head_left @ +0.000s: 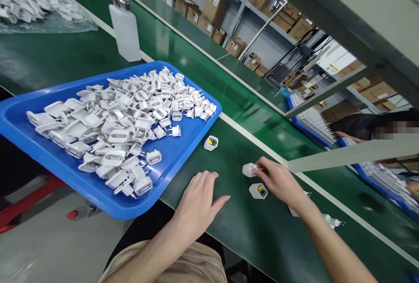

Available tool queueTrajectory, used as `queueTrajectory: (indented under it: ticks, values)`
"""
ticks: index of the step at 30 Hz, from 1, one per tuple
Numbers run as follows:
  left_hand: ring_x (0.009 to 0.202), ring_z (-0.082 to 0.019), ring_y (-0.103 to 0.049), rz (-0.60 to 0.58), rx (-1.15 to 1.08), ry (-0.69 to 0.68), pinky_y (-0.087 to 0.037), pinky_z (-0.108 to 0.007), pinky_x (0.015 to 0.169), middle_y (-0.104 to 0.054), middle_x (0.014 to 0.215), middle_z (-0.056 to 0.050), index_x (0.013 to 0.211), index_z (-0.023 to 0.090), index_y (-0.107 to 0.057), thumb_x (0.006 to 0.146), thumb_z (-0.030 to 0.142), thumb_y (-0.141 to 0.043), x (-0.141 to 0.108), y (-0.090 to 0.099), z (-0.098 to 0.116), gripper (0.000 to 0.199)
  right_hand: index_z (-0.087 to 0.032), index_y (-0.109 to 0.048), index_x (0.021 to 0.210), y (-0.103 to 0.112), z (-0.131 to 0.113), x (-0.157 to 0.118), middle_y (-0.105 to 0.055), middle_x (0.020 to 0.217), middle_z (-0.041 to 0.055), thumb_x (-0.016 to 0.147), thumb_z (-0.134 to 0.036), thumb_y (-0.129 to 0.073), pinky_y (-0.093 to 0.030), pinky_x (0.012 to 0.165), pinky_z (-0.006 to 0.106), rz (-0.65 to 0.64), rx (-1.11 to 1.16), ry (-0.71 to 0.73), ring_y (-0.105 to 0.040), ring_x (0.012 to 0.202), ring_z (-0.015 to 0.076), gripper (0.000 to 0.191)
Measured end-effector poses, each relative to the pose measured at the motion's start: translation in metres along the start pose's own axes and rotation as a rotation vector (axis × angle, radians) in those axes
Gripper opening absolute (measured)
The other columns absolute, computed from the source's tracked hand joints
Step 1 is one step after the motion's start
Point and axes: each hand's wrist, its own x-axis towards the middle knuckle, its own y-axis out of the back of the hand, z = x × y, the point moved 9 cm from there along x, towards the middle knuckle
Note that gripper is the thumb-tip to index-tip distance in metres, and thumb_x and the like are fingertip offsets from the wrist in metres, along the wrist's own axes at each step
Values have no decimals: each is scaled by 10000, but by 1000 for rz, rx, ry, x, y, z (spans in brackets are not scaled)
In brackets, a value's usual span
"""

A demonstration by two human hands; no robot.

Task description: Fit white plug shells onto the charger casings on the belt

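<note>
My right hand (276, 180) pinches a white charger (249, 169) at its near end, low over the green bench. Just below it on the bench lies an open white charger housing (258, 191), with yellow and dark parts showing inside. A second open housing (211, 143) stands by the corner of the blue tray. My left hand (200, 198) is empty at the bench's front edge, fingers stretched out and thumb apart. White chargers with pins (333, 221) lie partly behind my right forearm. Many white two-pin plug caps (118, 121) are heaped in the blue tray (193, 154).
A white dispenser bottle (126, 30) with a metal top stands behind the tray. Clear plastic bags of white parts (42, 1) lie at the back left. A metal post (353, 152) slants across the right side. Beyond are more blue trays (379, 182) and another person's dark sleeve (360, 126).
</note>
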Motion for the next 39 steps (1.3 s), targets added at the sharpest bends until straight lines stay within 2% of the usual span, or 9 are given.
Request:
queueTrajectory:
  ticks: [3,6,9,15,20,26,30,34,39]
  values:
    - [890,-247,-607,-5,-26,-2,-515,-385,766,-601,964,-35,1114,209,-483,960,261,-651,0,1,0,233,-245,-618,894,30,37,-14,-704,863,65,991,-555,-485,-460,574,323,-108,-150,-124,-677,719,252,351]
    - [888,-252,-605,-12,-31,11,-530,-404,764,-606,965,-41,1115,203,-498,981,266,-607,0,-1,-1,184,-237,-659,978,66,31,-7,-711,955,96,983,-644,-465,-502,606,344,22,-225,-177,-690,752,261,450]
    - [928,-271,-617,-26,-10,46,-547,-442,804,-624,1008,-64,1154,191,-519,994,274,-576,-1,-4,-4,189,-232,-638,990,71,-29,32,-697,928,74,1029,-570,-467,-489,632,320,114,-173,-19,-677,770,234,381]
    - [1109,-312,-648,-135,48,184,-551,-461,959,-637,1142,-127,1357,126,-506,962,261,-613,7,-2,-4,430,-195,-657,1103,20,-183,137,-673,1025,73,1006,-340,-653,-487,803,296,34,-78,428,-659,922,204,175]
    - [1069,-342,-723,-222,194,352,-594,-438,850,-417,1531,-258,1564,143,-296,924,270,-665,37,6,0,750,-181,-700,963,-5,-241,175,-652,951,41,745,-145,-889,-506,760,273,-56,-53,601,-655,875,198,291]
    - [953,-316,-752,-176,312,377,-591,-397,719,-457,1498,-271,1551,116,-314,976,260,-573,75,6,-5,646,-184,-629,1242,49,-183,125,-618,1151,85,932,-158,-675,-560,901,347,87,148,544,-639,1015,193,315]
    - [931,-288,-757,-130,345,413,-590,-377,719,-381,1561,-275,1606,159,-238,980,281,-590,93,3,-11,728,-240,-707,1057,79,-108,65,-620,1092,70,989,-355,-637,-615,816,334,273,604,370,-670,960,201,151]
    - [856,-272,-766,-133,408,411,-591,-367,705,-487,1473,-260,1612,185,-265,981,271,-600,113,-6,-16,719,-242,-701,932,66,-56,18,-632,977,63,935,-495,-708,-602,736,326,425,691,214,-651,868,210,254]
    - [863,-268,-773,-137,441,363,-583,-366,721,-517,1402,-243,1524,238,-421,998,131,-497,133,-11,-16,543,-239,-677,912,39,-26,0,-641,943,66,917,-546,-707,-586,681,320,515,689,140,-645,827,218,308]
